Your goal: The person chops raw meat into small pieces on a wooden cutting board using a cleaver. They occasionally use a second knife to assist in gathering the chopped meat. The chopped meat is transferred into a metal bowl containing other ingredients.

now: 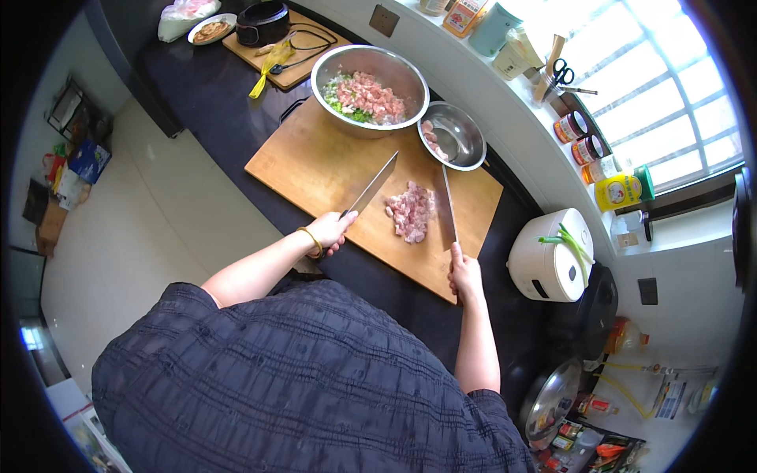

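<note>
My left hand (332, 230) is closed round the handle of a knife (372, 186), its blade slanting up and to the right over the board. In my right hand (464, 273) is a second knife (449, 206), with its blade pointing away from me. Between the two blades a pile of chopped raw meat (409, 213) lies on the wooden cutting board (303, 169). At the board's far edge stands a large metal bowl (422, 88) of minced meat and chopped greens. Beside it, a smaller metal bowl (465, 142) holds a few meat pieces.
A white rice cooker (544, 264) with green onion stalks (574, 243) on its lid stands right of the board. Farther back, a black pot (262, 24) and a cable rest on another board (303, 69). Jars and bottles line the windowsill (544, 118).
</note>
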Demonstrator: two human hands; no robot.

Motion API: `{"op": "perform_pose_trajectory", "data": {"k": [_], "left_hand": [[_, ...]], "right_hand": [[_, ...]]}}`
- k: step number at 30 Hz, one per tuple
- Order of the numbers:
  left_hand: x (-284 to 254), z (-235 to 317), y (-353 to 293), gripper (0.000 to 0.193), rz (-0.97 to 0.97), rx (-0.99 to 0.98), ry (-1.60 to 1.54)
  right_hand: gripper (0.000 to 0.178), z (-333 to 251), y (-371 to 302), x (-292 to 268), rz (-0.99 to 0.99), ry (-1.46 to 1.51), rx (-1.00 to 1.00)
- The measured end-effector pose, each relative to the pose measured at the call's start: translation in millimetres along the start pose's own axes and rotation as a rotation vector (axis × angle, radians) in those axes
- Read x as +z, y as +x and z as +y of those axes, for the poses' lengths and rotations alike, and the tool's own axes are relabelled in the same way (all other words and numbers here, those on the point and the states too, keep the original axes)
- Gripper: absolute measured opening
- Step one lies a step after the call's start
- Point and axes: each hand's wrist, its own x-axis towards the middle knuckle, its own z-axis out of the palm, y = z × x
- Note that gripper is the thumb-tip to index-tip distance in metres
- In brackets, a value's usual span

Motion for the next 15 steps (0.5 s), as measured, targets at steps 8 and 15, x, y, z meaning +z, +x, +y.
{"op": "perform_pose_trajectory", "data": {"k": [8, 15], "left_hand": [[1, -2, 3, 0.045, -0.017, 0.004, 0.006], [0, 1, 1, 0.045, -0.021, 0.022, 0.026]], "right_hand": [[0.054, -1, -11, -6, -0.039, 0.035, 0.065], [0.059, 28, -8, 12, -0.059, 0.486, 0.147]]}}
